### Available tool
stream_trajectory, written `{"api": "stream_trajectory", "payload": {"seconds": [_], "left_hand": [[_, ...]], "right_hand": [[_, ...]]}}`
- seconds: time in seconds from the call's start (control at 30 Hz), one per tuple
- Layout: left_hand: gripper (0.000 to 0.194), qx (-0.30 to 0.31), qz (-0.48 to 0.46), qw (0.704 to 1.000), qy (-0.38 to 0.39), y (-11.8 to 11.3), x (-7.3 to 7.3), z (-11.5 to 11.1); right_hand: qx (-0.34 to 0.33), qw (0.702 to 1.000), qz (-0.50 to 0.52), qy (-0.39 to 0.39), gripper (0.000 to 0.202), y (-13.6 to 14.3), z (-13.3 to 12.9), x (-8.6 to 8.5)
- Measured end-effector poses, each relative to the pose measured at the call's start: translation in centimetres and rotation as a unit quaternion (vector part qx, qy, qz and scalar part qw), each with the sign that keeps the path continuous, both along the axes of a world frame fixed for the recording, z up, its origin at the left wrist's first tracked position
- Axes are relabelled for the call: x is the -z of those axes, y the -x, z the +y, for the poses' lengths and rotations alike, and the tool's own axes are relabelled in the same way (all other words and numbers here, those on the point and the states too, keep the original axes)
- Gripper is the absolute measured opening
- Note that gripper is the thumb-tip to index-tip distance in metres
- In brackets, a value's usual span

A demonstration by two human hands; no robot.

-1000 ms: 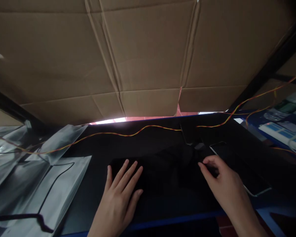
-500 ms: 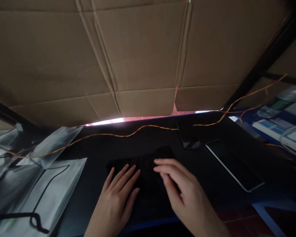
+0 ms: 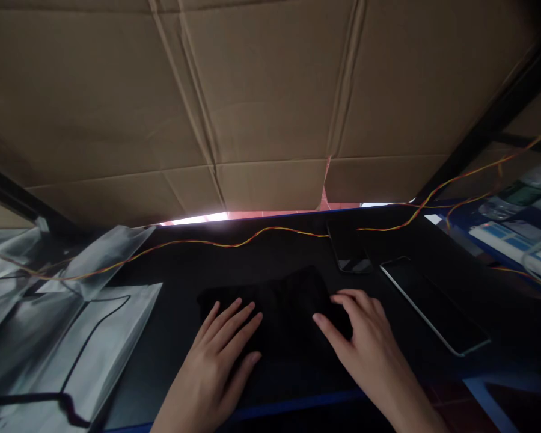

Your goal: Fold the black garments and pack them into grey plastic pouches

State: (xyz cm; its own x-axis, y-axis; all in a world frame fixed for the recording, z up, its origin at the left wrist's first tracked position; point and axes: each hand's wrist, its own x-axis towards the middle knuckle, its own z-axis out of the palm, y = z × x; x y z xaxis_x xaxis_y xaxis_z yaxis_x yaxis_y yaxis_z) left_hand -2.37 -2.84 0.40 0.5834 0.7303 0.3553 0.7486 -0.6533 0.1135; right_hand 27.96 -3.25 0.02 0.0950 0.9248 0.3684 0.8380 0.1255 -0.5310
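Head view: near the tabletop's front edge, the left hand lay spread on black cloth; whether the right hand pinched was unclear; uneven pulling risked wrinkles.

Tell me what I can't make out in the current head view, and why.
All in the head view:
- Cloth: its near edge, lost black on black against the table; also the part under the left hand.
- Right hand: whether its grip is closed on cloth; darkness and the hand itself hide this.
- Wire: a short stretch, covered by the far phone.
- Bottle: cut off by the right edge, label blurred.
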Motion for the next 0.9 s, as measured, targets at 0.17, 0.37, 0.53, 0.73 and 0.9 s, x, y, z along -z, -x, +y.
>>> {"api": "stream_trajectory", "payload": {"seconds": [0.17, 0.37, 0.53, 0.73, 0.9], "left_hand": [[0.066, 0.026, 0.005, 1.000, 0.008, 0.3, -0.3, -0.6], [0.064, 0.012, -0.020, 1.000, 0.001, 0.1, -0.7, -0.6], [0.056, 0.032, -0.028, 0.999, 0.012, -0.1, -0.3, -0.2], [0.041, -0.004, -0.103, 0.994, 0.035, -0.2, -0.2, -0.1], [0.026, -0.014, -0.119, 0.992, 0.044, -0.7, 0.0, 0.4]], "right_hand": [[-0.029, 0.998, 0.032, 0.049, 0.012, 0.5, 0.2, -1.2], [0.019, 1.000, -0.009, -0.019, 0.011, 0.9, 0.3, -6.2], [-0.115, 0.993, -0.017, -0.010, 0.017, 4.6, -0.5, -6.9], [-0.231, 0.963, 0.137, 0.030, 0.039, 4.2, -0.8, -5.1], [-0.201, 0.978, 0.054, 0.015, 0.034, 3.0, -0.1, -2.8]]}}
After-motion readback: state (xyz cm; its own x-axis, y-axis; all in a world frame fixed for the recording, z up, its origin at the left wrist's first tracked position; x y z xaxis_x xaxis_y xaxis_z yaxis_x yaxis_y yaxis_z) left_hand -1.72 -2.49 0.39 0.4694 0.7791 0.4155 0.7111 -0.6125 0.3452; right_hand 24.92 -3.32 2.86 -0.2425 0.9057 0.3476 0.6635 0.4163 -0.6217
